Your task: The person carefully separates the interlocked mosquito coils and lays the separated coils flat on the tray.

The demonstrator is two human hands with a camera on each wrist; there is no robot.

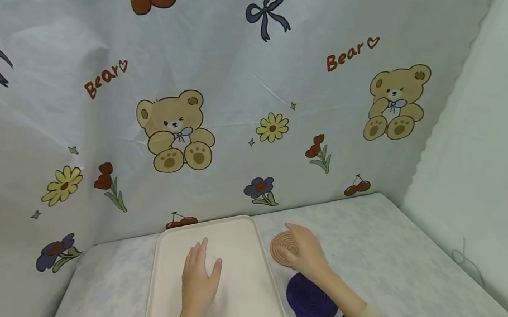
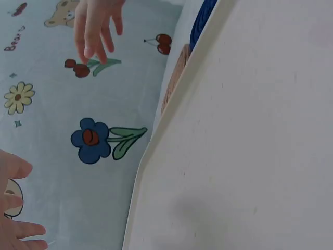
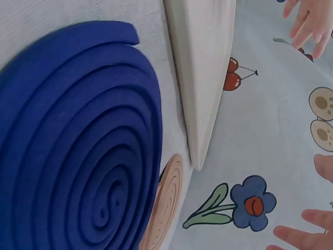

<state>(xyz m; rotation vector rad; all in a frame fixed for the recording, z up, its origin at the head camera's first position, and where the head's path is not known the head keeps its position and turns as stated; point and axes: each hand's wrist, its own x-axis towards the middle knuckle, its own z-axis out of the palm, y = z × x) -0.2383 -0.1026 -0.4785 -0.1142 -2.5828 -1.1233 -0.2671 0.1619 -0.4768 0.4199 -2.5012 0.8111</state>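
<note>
Your left hand point(image 1: 199, 278) over the tray point(image 1: 248, 301) and right hand point(image 1: 308, 251) by the tan coil point(image 1: 279, 244) are relaxed, grasping nothing. That coil, nearer the table's point(image 1: 378, 255) far edge, and the blue coil point(image 1: 306, 299) lie wound outside the tray; handling them seems left.

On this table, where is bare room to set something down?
The pale mottled table is bare left of the cream rectangular tray, and from the right hand to the printed cloth at right. The tray is bare under the left hand. Crowded: the strip beside the tray's right edge, where a round blue coil and round tan coil lie.
</note>
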